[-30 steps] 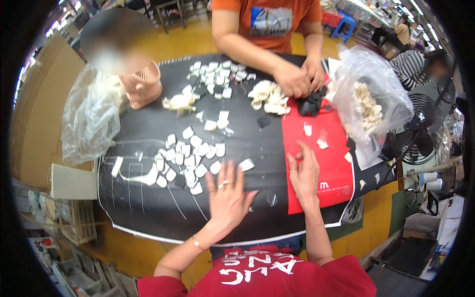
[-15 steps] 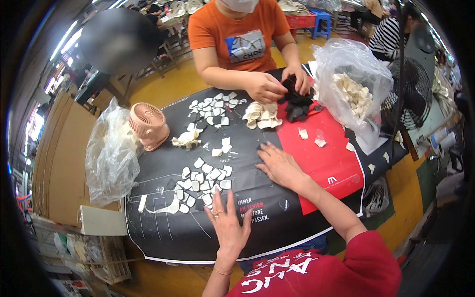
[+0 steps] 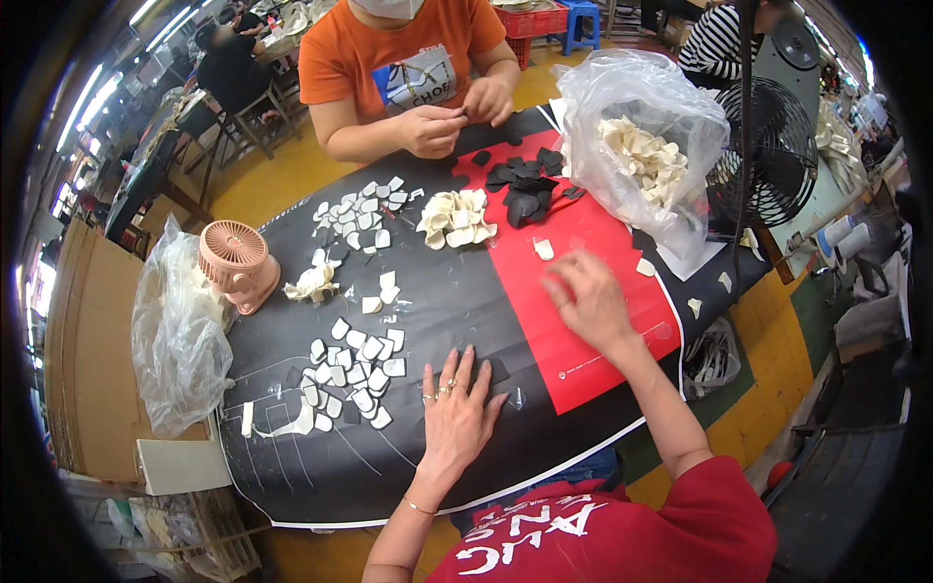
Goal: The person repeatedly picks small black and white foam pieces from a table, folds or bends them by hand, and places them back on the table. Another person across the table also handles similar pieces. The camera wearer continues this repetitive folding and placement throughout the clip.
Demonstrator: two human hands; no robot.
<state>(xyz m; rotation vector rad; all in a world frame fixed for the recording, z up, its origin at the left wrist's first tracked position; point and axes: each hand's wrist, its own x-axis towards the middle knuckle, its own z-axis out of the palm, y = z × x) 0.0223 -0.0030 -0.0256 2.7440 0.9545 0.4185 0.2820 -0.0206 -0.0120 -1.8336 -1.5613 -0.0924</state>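
Note:
My left hand (image 3: 459, 416) lies palm down on the black printed mat (image 3: 428, 335), fingers stretched and a little apart. Close to its fingertips is a small dark piece (image 3: 499, 369), hard to make out against the mat. Left of this hand spreads a loose pile of small white, round-ended pieces with dark edges (image 3: 362, 361). Over the mat's red part (image 3: 554, 360) hovers my right hand (image 3: 598, 303), its fingers loosely bent and apart, with nothing visible in them. A single cream piece (image 3: 543, 250) lies just beyond it.
Across the table a person in orange (image 3: 418, 58) handles something small near a cream stack (image 3: 457, 219) and black pieces (image 3: 530, 194). A pink fan (image 3: 236, 262) and plastic bag (image 3: 180, 340) stand left. Another bag (image 3: 646, 160) of cream pieces and a black fan (image 3: 763, 151) stand right.
The view has shifted, so the table sits further left. My left hand has left the pile's edge, moving right; my right hand has lifted toward the red part. The co-worker's hands have drawn back.

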